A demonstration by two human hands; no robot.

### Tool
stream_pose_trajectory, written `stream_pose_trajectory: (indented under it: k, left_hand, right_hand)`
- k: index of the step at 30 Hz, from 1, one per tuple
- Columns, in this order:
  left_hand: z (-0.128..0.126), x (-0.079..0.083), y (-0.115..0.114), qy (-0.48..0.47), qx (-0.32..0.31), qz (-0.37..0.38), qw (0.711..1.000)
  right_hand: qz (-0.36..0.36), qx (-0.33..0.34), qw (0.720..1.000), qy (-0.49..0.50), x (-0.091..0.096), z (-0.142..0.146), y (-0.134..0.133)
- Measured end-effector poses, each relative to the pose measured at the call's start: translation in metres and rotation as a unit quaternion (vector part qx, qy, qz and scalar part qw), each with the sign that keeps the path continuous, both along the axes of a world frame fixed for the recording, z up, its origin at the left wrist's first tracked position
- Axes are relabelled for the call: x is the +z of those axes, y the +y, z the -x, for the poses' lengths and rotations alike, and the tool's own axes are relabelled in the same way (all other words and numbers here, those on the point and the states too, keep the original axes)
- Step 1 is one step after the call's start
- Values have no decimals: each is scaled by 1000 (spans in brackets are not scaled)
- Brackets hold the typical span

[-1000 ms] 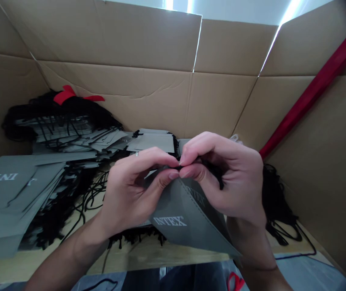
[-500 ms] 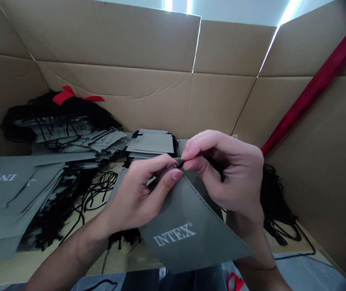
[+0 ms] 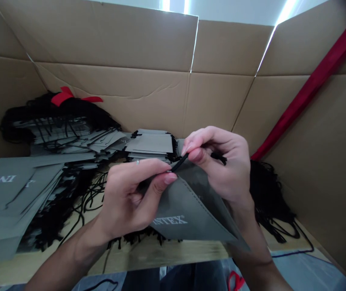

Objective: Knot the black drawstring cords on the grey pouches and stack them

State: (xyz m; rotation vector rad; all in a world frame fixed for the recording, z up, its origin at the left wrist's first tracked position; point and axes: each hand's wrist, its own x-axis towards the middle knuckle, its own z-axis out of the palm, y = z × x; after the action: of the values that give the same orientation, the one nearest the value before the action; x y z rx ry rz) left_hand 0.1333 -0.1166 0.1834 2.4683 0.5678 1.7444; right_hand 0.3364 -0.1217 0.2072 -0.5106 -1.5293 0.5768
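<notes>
I hold a grey fabric pouch [image 3: 191, 210] printed INTEX in front of me, above the table edge. My left hand [image 3: 130, 196] is closed, pinching the pouch's top corner between thumb and fingers. My right hand [image 3: 221, 165] is closed in a pinch on a thin black cord [image 3: 180, 163] that runs out of the pouch's top corner. The cord's other end pokes out past my right fingers.
Stacks of grey INTEX pouches [image 3: 6, 194] lie at the left, with more pouches [image 3: 151, 143] and tangled black cords [image 3: 91, 194] behind. A red ribbon [image 3: 65, 95] tops a black bundle. Cardboard walls [image 3: 148, 93] surround the wooden table [image 3: 160, 252]; a red bar [image 3: 306, 87] slants at right.
My right hand has lifted slightly and drawn the black cord out from the pouch's corner. The pouch has swung back down and its logo has shifted lower left.
</notes>
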Motion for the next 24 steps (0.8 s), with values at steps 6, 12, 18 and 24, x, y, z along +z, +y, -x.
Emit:
stream_pose_trajectory:
  k: [6,12,18,24]
  left_hand:
    - [7,12,7,44,-6,100,994]
    - [10,14,10,34,-1,142,989]
    - [7,9,13,16,-5,143,990]
    - [21,17,22,109,-4,194,975]
  right_hand:
    - [34,25,991,-126,11,-15,-8]
    - [10,-34,987,-159,15,-19,-15]
    - [25,-63,982,-177,13,-17,-11]
    - [-6,-187,972,-145,8,-18,-2]
